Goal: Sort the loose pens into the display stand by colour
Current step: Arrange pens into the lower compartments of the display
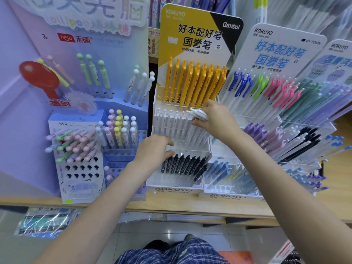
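Head view: right hand (215, 119) fingers pinching white pens (199, 113) just above white row of display stand (181, 189); left hand (154, 149) fingers relaxed, resting below against clear tier.

**Both hands at the yellow-headed pen stand**

The right hand (215, 119) is gripping a small bunch of white pens (199, 114) at the right end of the stand's white row (171, 121), just beneath the yellow pens (196, 82). The left hand (154, 149) is resting, fingers relaxed, against the clear tier of the display stand (177, 189) above the black pens (182, 164). The stand is sitting on a wooden shelf (190, 206), near its front edge, between a lilac pastel-pen display (80, 130) and a white rack of coloured pens (276, 92).
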Motion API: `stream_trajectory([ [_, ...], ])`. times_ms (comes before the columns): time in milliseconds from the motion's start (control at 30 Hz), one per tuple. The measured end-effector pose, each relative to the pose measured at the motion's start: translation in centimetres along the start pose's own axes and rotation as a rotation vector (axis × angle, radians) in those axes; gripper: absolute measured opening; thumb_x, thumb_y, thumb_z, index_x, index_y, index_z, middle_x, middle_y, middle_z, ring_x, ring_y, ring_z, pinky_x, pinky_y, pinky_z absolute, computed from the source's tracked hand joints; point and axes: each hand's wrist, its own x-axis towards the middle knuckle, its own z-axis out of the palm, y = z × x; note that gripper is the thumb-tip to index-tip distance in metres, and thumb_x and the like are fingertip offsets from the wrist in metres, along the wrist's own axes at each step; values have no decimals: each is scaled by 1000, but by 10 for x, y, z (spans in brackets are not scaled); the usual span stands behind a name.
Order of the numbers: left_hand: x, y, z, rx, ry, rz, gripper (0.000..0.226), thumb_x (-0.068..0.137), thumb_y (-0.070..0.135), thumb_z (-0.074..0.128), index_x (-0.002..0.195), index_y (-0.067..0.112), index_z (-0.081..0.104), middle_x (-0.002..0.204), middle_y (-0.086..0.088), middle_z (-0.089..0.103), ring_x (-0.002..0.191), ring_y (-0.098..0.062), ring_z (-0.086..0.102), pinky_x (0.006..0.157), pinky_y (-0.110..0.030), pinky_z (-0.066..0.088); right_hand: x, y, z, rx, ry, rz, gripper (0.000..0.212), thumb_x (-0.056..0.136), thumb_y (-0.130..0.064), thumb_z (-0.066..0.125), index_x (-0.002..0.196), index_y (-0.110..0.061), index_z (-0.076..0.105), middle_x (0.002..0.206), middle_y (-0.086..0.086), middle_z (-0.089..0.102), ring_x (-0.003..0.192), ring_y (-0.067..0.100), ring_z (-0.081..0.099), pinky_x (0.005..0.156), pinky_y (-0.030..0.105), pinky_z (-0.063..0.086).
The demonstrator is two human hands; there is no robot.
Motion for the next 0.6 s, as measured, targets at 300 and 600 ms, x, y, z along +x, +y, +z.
stream_trajectory([
  [300, -4, 6, -11, -141, -8, 15, 42, 93, 35, 52, 133, 20, 49, 137, 0, 51, 125, -20, 47, 98, -35, 40, -29, 4, -15, 1188, 246, 234, 26, 94, -28, 51, 75, -13, 61, 70, 2, 52, 57, 9, 44, 51, 19, 38],
  [600, -18, 48, -30, -1112, -111, 37, 14, 82, 7, 66, 92, 15, 68, 84, 0, 71, 75, -7, 67, 71, -19, 55, -47, -6, 3, 1493, 187, 300, 36, 95, -36, 44, 92, -6, 64, 84, 1, 62, 75, 10, 57, 74, 21, 50],
])
